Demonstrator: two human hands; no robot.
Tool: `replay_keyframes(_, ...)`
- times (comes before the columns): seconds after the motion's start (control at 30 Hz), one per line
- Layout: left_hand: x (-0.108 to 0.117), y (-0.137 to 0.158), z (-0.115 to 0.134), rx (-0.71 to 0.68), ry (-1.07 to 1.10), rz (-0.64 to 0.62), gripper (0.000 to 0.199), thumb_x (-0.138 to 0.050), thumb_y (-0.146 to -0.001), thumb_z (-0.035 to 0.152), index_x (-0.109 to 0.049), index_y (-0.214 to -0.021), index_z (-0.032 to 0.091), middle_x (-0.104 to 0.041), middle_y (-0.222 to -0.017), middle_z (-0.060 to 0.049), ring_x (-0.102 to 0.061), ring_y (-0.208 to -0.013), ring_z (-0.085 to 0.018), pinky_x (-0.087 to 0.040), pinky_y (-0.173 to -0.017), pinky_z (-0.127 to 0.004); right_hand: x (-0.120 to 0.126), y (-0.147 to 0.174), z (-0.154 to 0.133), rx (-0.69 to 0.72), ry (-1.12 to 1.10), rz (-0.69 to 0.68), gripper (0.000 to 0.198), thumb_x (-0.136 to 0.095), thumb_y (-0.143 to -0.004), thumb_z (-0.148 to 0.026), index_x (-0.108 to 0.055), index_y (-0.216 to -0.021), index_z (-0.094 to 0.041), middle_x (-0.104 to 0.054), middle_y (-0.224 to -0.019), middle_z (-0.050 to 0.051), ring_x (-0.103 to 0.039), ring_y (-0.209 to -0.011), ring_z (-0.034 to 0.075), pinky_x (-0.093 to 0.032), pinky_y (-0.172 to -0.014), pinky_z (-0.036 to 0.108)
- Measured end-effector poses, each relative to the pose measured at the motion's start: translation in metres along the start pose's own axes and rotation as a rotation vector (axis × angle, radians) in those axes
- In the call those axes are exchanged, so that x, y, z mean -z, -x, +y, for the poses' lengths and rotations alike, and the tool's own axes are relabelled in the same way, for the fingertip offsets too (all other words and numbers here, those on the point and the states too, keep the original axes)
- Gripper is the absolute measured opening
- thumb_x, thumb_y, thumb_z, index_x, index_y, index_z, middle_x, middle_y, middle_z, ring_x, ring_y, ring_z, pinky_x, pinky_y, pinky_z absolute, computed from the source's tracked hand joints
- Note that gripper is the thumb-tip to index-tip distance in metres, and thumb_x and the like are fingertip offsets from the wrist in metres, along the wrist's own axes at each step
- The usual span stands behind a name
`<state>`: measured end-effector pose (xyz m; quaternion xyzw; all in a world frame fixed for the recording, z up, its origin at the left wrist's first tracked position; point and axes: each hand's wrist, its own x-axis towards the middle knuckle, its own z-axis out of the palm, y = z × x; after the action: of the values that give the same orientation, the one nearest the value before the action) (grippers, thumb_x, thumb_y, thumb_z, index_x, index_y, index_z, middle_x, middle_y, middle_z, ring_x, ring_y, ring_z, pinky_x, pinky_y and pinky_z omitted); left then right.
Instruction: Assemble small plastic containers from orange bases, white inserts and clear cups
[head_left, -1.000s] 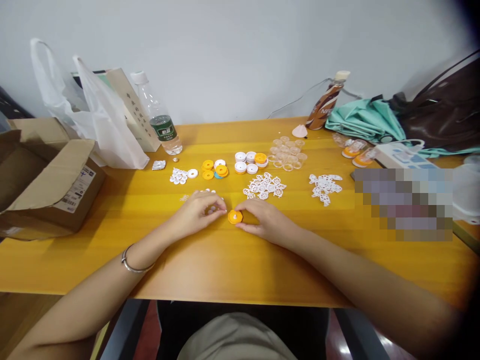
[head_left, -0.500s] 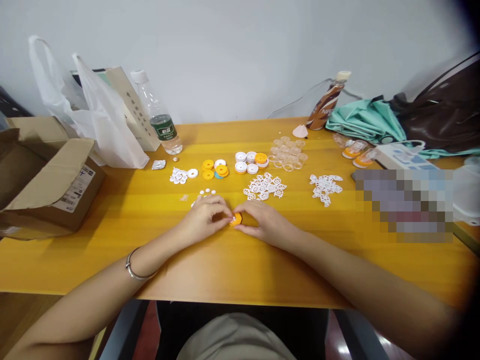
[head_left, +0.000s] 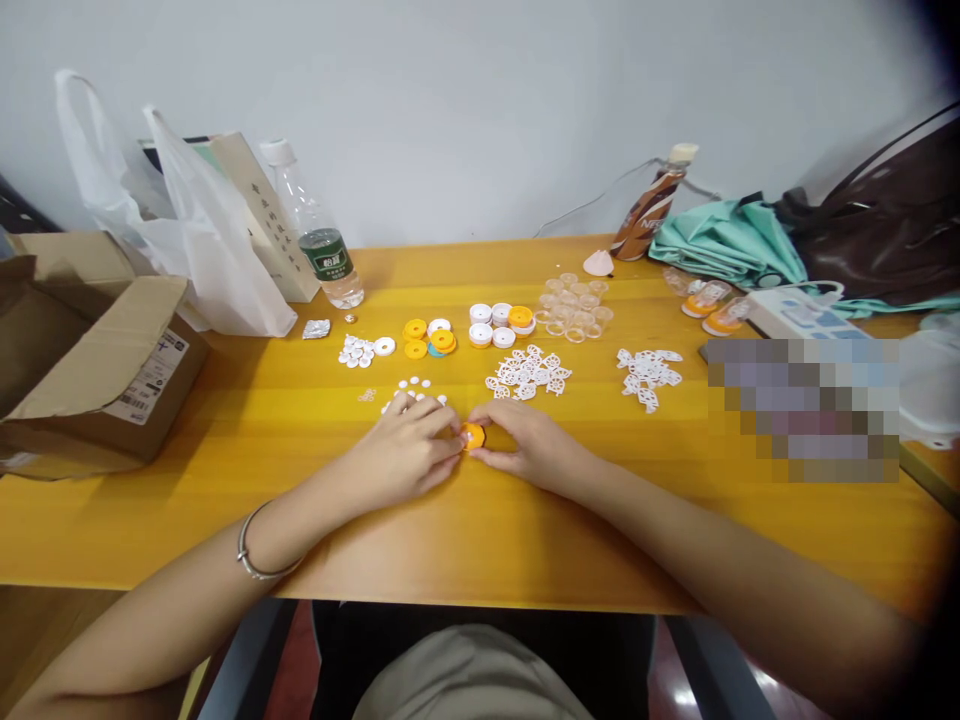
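Observation:
A small orange disc (head_left: pixel 474 437) with a pale centre sits between my two hands, just above or on the table; I cannot tell which. The thumb and forefinger of my right hand (head_left: pixel 532 445) are closed around its right edge. From the left, my left hand (head_left: pixel 409 445) has its fingertips pinched together at the disc's face, and any small part in them is hidden. Behind my left hand lie small white round pieces (head_left: pixel 415 383), partly covered by the fingers. White openwork plastic pieces (head_left: pixel 529 373) lie in a pile beyond my right hand.
Orange and white discs (head_left: pixel 429 338), stacked white and orange rings (head_left: pixel 491 325), clear plastic caps (head_left: pixel 574 305) and another white openwork pile (head_left: pixel 649 375) lie farther back. A cardboard box (head_left: pixel 97 360) and water bottle (head_left: pixel 326 250) stand left; a brown bottle (head_left: pixel 654 205) and green umbrella (head_left: pixel 727 240) are right.
My left hand has turned, its knuckles now more on top and its fingers drawn closer together at the disc. The right hand keeps its hold with little movement.

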<state>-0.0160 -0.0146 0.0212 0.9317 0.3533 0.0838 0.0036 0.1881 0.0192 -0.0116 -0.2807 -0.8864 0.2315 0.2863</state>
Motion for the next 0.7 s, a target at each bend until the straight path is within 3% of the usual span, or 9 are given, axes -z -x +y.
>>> replay_keyframes(0.17,0.001,0.001,-0.003,0.047,0.088,0.012,0.023,-0.046,-0.089,0.031,-0.063,-0.101,0.023,-0.059,-0.105,-0.006,-0.051,-0.096,-0.020,-0.031,-0.079,-0.034,-0.001,0.000,0.000,0.013,0.002,-0.006,0.015,-0.060,-0.076,-0.018,-0.054,-0.090,-0.018,-0.063,-0.087,0.006,-0.058,-0.081,0.018,-0.046,-0.074,0.031)
replay_keyframes(0.4,-0.007,0.000,-0.032,0.273,0.139,0.156,0.020,-0.050,-0.087,0.031,-0.064,-0.100,0.024,-0.061,-0.103,-0.005,-0.054,-0.092,-0.018,-0.033,-0.080,-0.034,-0.002,0.000,0.006,-0.017,0.025,0.018,0.019,-0.064,-0.075,-0.023,-0.055,-0.091,-0.017,-0.063,-0.087,0.006,-0.058,-0.081,0.018,-0.046,-0.073,0.030)
replay_keyframes(0.7,-0.024,-0.007,-0.032,0.245,0.093,0.185,0.018,-0.052,-0.086,0.031,-0.068,-0.090,0.025,-0.064,-0.097,-0.004,-0.054,-0.088,-0.018,-0.030,-0.069,-0.030,-0.001,0.000,0.006,-0.029,0.023,0.018,0.023,-0.067,-0.074,-0.028,-0.057,-0.092,-0.017,-0.064,-0.088,0.007,-0.059,-0.083,0.019,-0.046,-0.075,0.032)
